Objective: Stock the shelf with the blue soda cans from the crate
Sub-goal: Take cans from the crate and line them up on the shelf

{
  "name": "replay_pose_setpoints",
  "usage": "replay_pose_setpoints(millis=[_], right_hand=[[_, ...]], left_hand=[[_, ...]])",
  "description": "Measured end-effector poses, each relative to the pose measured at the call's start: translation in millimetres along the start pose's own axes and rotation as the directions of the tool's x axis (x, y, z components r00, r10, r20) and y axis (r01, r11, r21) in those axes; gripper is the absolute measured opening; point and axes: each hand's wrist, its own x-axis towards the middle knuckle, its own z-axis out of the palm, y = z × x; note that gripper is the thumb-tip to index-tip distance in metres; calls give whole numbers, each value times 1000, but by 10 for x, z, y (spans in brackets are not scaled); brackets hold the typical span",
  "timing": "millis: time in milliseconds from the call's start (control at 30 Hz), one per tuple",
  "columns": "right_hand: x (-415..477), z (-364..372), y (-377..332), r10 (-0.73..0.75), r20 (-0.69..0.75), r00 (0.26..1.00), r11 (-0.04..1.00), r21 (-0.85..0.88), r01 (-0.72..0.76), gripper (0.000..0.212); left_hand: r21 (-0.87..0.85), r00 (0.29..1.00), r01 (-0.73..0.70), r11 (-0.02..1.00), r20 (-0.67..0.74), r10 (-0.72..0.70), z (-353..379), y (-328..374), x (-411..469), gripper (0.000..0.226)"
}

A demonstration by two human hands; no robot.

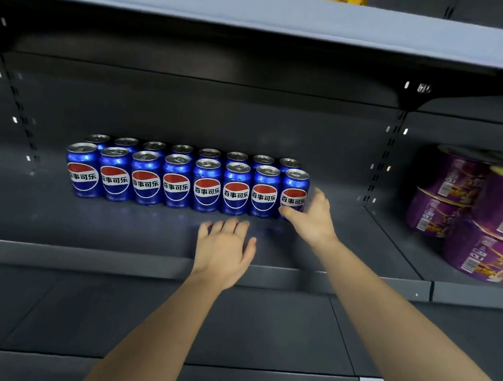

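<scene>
Clasping the upright end Pepsi can [295, 185] in the right hand [310, 220], thumb across its front; left hand [224, 251] spread, empty, the row [176, 182] just beyond its fingertips.

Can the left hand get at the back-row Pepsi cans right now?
Probably not from the front: the open left hand hovers before the front row of Pepsi cans, packed tight and screening the back row. Only over their tops looks free. The right hand grips the rightmost front can.
</scene>
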Motion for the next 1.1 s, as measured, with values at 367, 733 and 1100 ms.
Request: replay_pose_setpoints(millis=[367,733,1100], right_hand=[[-1147,231,-196,-47,29,998,990,-134,51,73],[-1987,279,21,-67,137,988,956,-275,103,63],[-2497,67,734,138,275,951,944,-328,-42,63]], left_hand=[[28,997,-77,997,-26,77,-337,-464,-791,62],[28,995,-96,995,33,95,-361,-636,-1466,57],[58,987,-24,998,158,15,-93,-400,-2166,49]])
